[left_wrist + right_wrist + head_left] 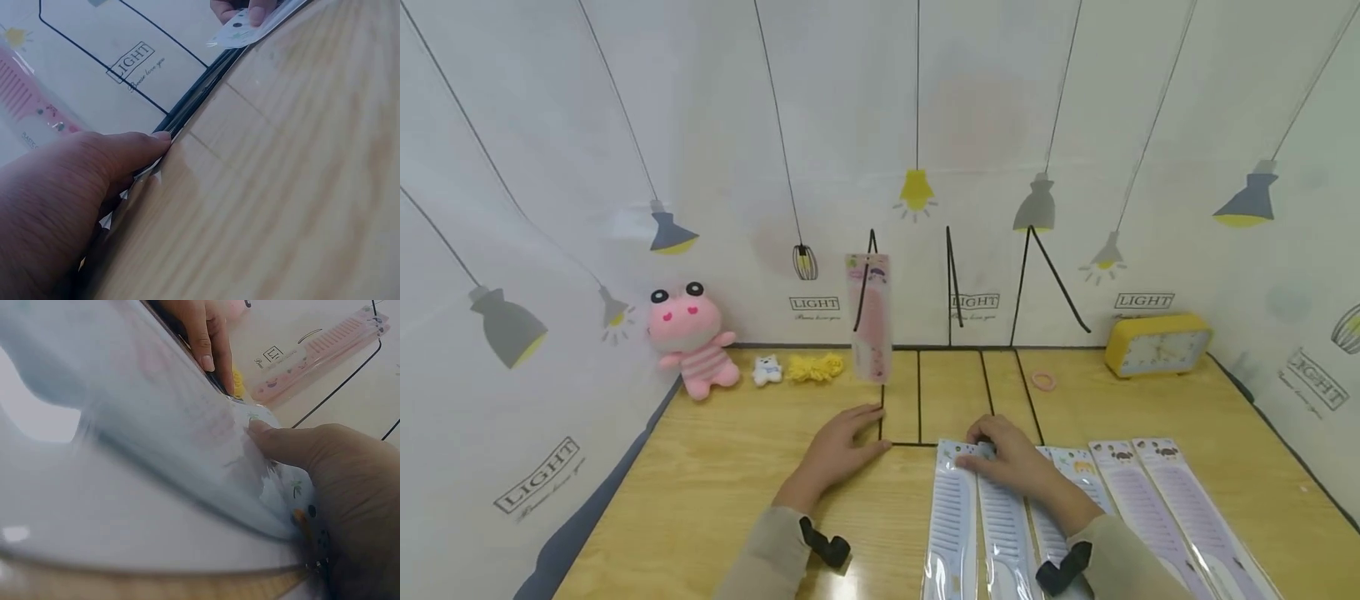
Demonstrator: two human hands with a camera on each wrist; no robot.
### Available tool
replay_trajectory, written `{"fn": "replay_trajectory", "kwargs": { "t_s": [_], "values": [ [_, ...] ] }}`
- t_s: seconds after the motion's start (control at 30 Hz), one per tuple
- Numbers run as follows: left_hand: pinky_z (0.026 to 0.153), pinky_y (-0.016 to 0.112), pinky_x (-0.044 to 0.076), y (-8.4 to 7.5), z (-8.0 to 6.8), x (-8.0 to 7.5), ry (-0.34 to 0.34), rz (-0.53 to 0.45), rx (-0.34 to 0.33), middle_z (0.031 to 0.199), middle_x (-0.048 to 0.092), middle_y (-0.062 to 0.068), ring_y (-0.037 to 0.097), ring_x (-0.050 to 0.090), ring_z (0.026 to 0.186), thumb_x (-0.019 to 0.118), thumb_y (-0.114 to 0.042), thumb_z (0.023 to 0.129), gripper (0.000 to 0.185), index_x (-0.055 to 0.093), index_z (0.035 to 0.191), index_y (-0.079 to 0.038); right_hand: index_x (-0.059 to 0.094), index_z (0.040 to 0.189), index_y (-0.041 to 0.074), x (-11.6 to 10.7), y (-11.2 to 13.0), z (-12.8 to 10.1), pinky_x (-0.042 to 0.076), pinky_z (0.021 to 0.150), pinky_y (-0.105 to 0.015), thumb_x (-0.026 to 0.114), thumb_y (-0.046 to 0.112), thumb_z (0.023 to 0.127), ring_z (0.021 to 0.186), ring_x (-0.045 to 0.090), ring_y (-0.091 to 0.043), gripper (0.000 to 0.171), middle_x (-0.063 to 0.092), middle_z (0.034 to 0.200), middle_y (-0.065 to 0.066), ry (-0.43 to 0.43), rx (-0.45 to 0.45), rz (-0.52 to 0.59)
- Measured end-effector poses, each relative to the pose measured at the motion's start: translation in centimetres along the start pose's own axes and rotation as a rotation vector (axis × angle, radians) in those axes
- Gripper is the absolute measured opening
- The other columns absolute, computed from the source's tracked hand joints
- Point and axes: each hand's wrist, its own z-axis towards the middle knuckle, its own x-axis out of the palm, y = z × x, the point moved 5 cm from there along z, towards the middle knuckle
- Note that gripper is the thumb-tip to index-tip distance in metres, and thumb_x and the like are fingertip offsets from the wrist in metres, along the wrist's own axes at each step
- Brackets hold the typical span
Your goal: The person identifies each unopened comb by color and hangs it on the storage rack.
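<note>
Five packaged combs lie side by side on the wooden table, and one pink comb pack hangs on the black wire rack. The left hand rests flat, fingers straight, against the rack's base. The right hand pinches the top of the second comb pack.

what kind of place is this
Probably a staged tabletop set, not a real shop: a wooden table walled by lamp-print backdrop, with packaged combs in a row, a wire display rack and a plush toy.
</note>
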Motion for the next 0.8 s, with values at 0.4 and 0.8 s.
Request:
{"fn": "replay_trajectory", "kwargs": {
  "t_s": [0.4,0.8],
  "values": [
    [0.118,0.051,0.03,0.2,0.4,-0.9,-0.014,-0.033,-0.056,0.155,0.044,-0.009,0.023,0.038,0.144,0.066,-0.054,0.093,0.062,0.054,0.147,-0.026,0.065,0.097,0.024,-0.7,0.9,0.8,0.044,0.064,-0.027,0.077,0.03,0.09,0.074,0.05,-0.01,0.015,0.061,0.09,0.011,-0.059,-0.013,0.115],
    [0.119,0.051,0.028,0.3,0.4,-0.1,0.026,-0.034,-0.075,0.156,0.042,-0.011,0.021,0.036,0.145,0.065,-0.058,0.092,0.064,0.052,0.148,-0.029,0.071,0.097,0.026,-0.9,-0.1,0.3,0.054,0.065,-0.027,0.074,0.038,0.093,0.076,0.064,-0.011,0.013,0.07,0.086,0.012,-0.08,0.154,0.21]
  ]
}}
